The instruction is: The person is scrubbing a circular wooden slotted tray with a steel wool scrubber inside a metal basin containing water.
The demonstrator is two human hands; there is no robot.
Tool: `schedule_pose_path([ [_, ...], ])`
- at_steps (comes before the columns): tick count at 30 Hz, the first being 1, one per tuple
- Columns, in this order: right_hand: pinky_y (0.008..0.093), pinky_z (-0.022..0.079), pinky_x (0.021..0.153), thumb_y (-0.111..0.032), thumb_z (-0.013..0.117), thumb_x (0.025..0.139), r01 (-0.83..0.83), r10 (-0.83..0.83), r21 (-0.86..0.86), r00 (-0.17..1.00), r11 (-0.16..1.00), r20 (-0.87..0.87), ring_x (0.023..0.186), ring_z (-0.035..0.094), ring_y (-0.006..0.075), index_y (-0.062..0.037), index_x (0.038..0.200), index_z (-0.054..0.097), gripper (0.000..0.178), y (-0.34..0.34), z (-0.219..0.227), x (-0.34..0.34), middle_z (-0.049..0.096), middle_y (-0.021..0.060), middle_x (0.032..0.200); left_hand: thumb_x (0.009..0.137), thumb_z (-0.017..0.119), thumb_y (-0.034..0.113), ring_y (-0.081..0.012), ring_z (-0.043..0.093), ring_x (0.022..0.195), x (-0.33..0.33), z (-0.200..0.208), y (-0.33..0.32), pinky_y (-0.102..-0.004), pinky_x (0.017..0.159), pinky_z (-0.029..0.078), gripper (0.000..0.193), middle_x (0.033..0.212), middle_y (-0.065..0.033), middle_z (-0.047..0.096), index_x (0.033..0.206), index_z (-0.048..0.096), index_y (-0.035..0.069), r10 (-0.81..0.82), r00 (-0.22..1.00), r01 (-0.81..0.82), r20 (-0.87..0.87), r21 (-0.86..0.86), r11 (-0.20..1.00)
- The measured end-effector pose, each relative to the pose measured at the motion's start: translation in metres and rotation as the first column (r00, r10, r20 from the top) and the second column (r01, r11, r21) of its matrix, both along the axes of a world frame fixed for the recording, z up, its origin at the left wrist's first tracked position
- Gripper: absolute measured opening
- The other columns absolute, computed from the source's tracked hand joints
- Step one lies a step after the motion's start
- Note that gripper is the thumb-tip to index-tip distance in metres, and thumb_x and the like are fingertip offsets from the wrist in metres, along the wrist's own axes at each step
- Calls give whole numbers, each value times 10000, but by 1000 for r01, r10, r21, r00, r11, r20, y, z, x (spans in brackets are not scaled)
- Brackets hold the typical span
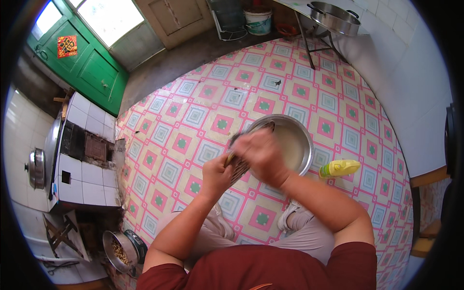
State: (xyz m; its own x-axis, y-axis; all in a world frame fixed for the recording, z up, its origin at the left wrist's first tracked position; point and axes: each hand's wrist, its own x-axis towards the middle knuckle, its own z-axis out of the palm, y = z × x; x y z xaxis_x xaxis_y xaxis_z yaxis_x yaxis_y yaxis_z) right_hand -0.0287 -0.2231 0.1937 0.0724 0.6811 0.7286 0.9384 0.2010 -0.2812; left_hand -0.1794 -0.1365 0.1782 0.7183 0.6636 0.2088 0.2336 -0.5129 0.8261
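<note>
My left hand (217,178) is closed on the edge of a brown slatted thing (238,170), held tilted in front of my knees. Its exact kind is hard to tell, since my hands cover much of it. Across its upper part lies my right hand (262,153), smeared by motion, so its fingers and anything in them cannot be made out. Just beyond and to the right, a round metal basin (309,150) on the floor holds cloudy whitish water (291,145). Beside that basin stands a yellow plastic bottle (344,167) with a green label.
At lower left, a metal bowl (110,238) contains small brown pieces. A white-tiled stove (87,186) with a lidded metal pot (36,169) is on the left, near a green door (99,72). A large steel pot (337,20) sits on a table at far right.
</note>
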Motion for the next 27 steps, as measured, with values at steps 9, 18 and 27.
schedule_pose_path([
  [9, 356, 437, 787, -21, 525, 719, 285, -288, -42, 945, 958, -157, 867, 536, 257, -74, 1002, 644, 312, -3, -8, 62, 617, 75, 972, 853, 599, 84, -36, 490, 593, 9, 24, -9, -240, 530, 420, 124, 604, -43, 558, 871, 635, -34, 58, 998, -59, -22, -33, 998],
  [18, 357, 452, 764, -31, 519, 738, 59, -56, 43, 996, 997, -68, 875, 550, 251, -71, 984, 650, 282, 2, 4, 5, 612, 68, 1004, 853, 605, 112, -90, 589, 633, 12, 3, -4, -272, 587, 463, 139, 660, -109, 611, 913, 652, -5, 115, 989, -101, 93, -150, 984],
  [27, 401, 445, 830, -11, 468, 752, 441, -475, -193, 727, 877, -496, 922, 541, 319, -39, 1015, 629, 310, -16, -53, 104, 597, 129, 984, 896, 599, 157, -88, 592, 753, 14, 16, -2, -224, 686, 480, 212, 864, -56, 662, 994, 640, -27, 158, 952, 64, 261, -676, 734],
])
